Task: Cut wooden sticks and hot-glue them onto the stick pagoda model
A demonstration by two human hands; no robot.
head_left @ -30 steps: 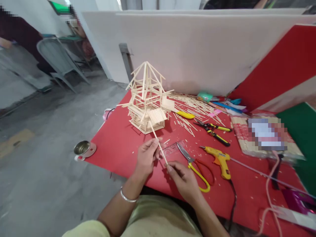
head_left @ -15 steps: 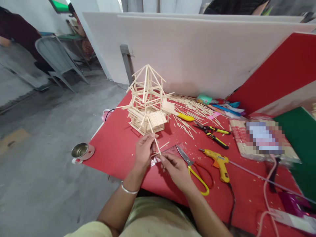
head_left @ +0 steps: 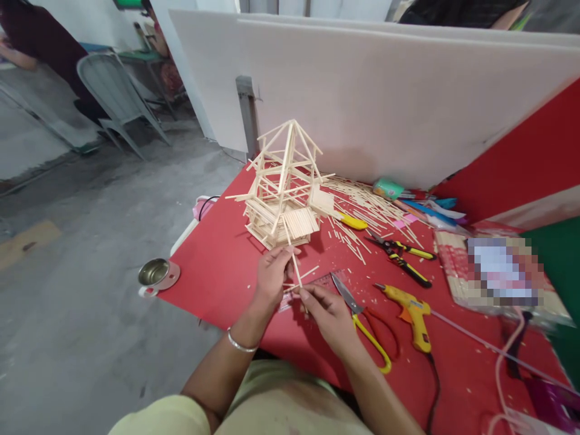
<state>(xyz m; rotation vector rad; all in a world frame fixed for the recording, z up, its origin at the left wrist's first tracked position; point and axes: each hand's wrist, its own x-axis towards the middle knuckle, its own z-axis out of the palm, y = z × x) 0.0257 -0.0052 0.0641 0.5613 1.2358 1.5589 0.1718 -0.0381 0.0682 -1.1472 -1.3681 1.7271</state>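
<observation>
A small house built of thin wooden sticks (head_left: 283,187) stands on the red table (head_left: 217,266) near its left edge. Just in front of it, my left hand (head_left: 272,278) and my right hand (head_left: 326,314) both pinch one long thin wooden stick (head_left: 295,266), which slants up toward the house's front. My left hand grips it higher up, my right hand lower down. A metal bangle is on my left wrist.
Yellow-handled scissors (head_left: 367,320), a yellow glue gun (head_left: 414,311) with its cord, pliers (head_left: 401,254), a yellow cutter (head_left: 351,222) and scattered loose sticks (head_left: 362,208) lie right of the house. A metal cup (head_left: 154,273) sits at the table's left corner. White boards stand behind.
Both hands have moved up the table toward the stick house, bringing the stick nearer its front and holding it more upright. My right hand has closed in on my left.
</observation>
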